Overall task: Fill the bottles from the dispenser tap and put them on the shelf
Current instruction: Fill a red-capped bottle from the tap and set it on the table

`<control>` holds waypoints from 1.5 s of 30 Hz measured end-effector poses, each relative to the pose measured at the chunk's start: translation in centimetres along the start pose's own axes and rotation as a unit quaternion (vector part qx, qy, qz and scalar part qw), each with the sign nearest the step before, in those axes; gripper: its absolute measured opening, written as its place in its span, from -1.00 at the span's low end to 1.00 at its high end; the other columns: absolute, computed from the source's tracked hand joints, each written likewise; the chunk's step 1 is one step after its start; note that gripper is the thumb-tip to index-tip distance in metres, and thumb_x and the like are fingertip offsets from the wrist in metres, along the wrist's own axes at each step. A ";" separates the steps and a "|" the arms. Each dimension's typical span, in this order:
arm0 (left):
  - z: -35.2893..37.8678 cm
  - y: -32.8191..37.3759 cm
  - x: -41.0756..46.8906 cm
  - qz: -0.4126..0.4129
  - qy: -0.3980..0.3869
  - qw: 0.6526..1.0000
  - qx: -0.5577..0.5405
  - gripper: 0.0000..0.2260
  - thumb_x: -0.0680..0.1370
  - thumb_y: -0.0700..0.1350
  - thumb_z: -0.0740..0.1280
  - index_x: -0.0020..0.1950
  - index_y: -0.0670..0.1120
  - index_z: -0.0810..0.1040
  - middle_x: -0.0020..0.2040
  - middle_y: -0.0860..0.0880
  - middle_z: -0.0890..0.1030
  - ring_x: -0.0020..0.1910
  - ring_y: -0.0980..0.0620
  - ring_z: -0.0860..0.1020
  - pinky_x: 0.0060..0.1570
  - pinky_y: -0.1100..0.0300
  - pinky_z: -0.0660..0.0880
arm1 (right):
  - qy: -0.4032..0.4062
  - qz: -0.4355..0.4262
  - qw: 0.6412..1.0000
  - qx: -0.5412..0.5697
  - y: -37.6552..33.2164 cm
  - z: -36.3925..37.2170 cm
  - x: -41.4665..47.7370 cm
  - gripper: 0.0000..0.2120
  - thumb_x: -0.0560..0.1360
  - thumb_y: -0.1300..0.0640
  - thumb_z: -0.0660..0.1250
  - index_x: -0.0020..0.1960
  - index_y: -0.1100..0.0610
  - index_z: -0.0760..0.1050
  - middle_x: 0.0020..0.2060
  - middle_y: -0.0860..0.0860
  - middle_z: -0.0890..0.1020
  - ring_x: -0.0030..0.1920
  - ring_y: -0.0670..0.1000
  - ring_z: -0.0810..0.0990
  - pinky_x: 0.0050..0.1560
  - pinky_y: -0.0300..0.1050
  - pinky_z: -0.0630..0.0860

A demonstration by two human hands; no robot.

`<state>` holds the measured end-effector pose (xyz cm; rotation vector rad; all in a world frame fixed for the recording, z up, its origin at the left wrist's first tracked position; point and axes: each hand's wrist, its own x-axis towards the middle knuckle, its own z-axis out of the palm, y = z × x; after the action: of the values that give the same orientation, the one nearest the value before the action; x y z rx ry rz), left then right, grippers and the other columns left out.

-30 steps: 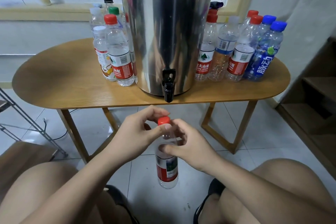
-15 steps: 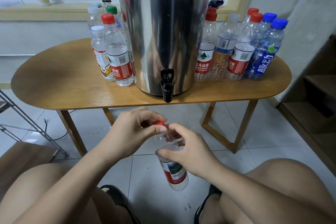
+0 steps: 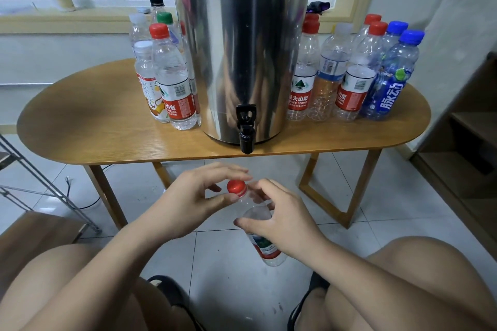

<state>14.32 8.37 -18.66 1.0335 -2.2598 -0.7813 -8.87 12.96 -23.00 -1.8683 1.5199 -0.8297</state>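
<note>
A clear plastic bottle (image 3: 258,231) with a red label is held tilted below the table's front edge, over the floor. My right hand (image 3: 282,220) grips its upper body. My left hand (image 3: 196,199) pinches its red cap (image 3: 236,187) between thumb and fingers. Above them, the steel dispenser (image 3: 242,45) stands on the wooden table (image 3: 88,126), its black tap (image 3: 246,129) hanging over the edge. Several capped bottles (image 3: 172,83) stand left of the dispenser, and several more bottles (image 3: 355,72) stand right of it.
A wooden shelf unit (image 3: 468,142) stands at the right wall. At the left are a metal rack (image 3: 35,183) and a wooden surface (image 3: 32,239). My knees frame the tiled floor (image 3: 228,290) below the bottle. A windowsill runs behind the table.
The bottle has tilted, its base swinging right. My left hand's fingers have turned around the cap, which shows more fully now. My right hand stays on the bottle's body.
</note>
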 end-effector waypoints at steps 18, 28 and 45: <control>-3.8 -4.0 2.6 -0.065 0.188 0.975 0.103 -0.54 0.48 0.33 0.46 0.26 0.11 0.73 0.08 0.15 0.68 0.05 0.16 0.62 0.01 0.13 0.58 | 0.032 -0.009 0.999 0.008 0.9 0.2 1.3 -0.47 0.40 -0.24 0.64 0.27 -0.19 0.50 0.09 -0.26 0.60 0.16 -0.21 0.57 0.14 -0.18 0.59; -3.5 -6.8 3.6 -0.104 0.171 0.961 0.192 -0.60 0.56 0.19 0.49 0.35 0.07 0.70 0.16 0.06 0.59 0.17 -0.02 0.48 0.05 0.05 0.46 | 0.045 0.026 0.999 0.014 1.0 -0.6 1.6 -0.43 0.40 -0.26 0.64 0.30 -0.18 0.50 0.15 -0.23 0.63 0.17 -0.17 0.61 0.14 -0.07 0.66; -4.8 3.4 3.9 0.027 0.288 0.953 0.089 -0.78 0.69 0.01 0.45 0.31 0.00 0.70 0.05 0.10 0.71 0.10 0.15 0.65 0.04 0.42 0.44 | 0.037 0.059 0.997 0.032 0.8 -0.5 3.1 -0.38 0.43 -0.26 0.60 0.40 -0.19 0.44 0.31 -0.22 0.61 0.25 -0.12 0.60 0.22 -0.06 0.65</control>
<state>13.68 5.72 -12.15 1.1022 -1.8562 -0.2050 -9.28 9.70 -22.99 -1.7021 1.6131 -0.8890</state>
